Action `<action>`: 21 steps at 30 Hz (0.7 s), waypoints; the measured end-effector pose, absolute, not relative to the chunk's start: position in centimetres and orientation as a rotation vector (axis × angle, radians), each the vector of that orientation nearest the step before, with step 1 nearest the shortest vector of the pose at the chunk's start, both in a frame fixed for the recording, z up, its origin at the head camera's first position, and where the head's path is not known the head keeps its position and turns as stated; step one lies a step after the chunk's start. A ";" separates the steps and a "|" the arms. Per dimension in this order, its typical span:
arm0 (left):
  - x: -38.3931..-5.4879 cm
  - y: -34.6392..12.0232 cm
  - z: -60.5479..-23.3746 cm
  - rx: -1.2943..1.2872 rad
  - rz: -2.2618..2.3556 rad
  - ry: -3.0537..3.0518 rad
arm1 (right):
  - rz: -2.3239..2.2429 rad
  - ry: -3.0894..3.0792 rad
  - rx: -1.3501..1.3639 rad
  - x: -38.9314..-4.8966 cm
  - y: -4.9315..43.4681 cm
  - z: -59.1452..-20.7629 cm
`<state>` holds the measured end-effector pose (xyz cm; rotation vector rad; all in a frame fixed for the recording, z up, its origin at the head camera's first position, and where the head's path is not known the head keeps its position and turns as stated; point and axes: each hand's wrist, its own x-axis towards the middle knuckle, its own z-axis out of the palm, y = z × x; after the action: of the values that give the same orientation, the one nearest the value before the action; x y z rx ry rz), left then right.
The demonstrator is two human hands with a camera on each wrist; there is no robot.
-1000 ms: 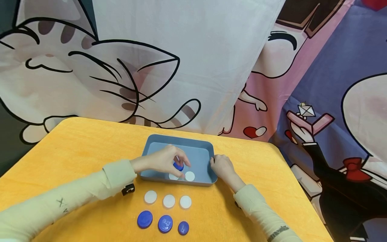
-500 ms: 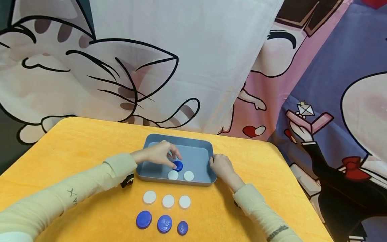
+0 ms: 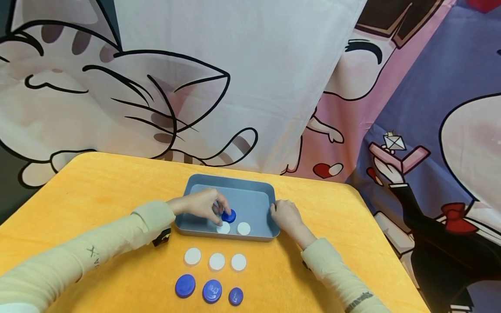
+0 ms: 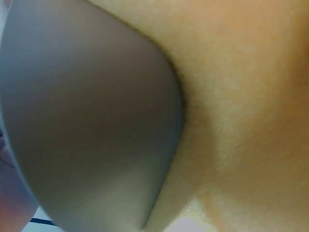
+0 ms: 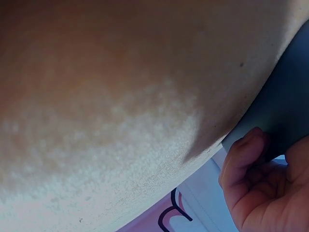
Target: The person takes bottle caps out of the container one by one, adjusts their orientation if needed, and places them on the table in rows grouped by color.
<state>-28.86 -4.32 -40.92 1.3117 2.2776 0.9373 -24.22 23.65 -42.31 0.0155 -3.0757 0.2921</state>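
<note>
A blue-grey tray [image 3: 250, 184] lies on the yellow table. Inside it, two white bottle caps [image 3: 243, 228] lie along the near side, and a blue bottle cap [image 3: 228, 216] lies just behind the left one. My left hand [image 3: 201, 204] is over the tray, fingers bent and spread from the thumb. A fingertip is at the blue cap's edge, while the thumb is near the left white cap. With curled fingers, my right hand [image 3: 288, 216] grips the tray's right wall; the right wrist view shows these fingers [image 5: 244, 159] at the rim. The left wrist view shows only the tray's outer wall [image 4: 91, 116].
On the table before the tray stand two rows of caps: three white caps [image 3: 217, 261] and, nearer, three blue caps [image 3: 212, 291]. Cartoon-printed cloth [image 3: 274, 87] hangs behind the table's far edge [image 3: 117, 156].
The blue cap, earlier raised between my left fingers, now lies flat in the tray. My left hand has drawn back slightly to the left and downward. The right hand keeps its place.
</note>
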 end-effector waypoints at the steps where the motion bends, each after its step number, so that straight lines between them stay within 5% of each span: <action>1: -28.8 -4.3 -41.0 1.313 0.934 2.267 | 0.291 -3.077 0.015 -24.2 23.6 -42.3; 21: -28.0 -4.0 -41.7 1.395 0.863 2.240 | 0.282 -3.077 0.003 -24.2 23.6 -42.4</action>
<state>-27.99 -4.01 -41.70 1.3955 2.2405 0.8626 -24.23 23.64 -42.41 0.0033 -3.0774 0.2815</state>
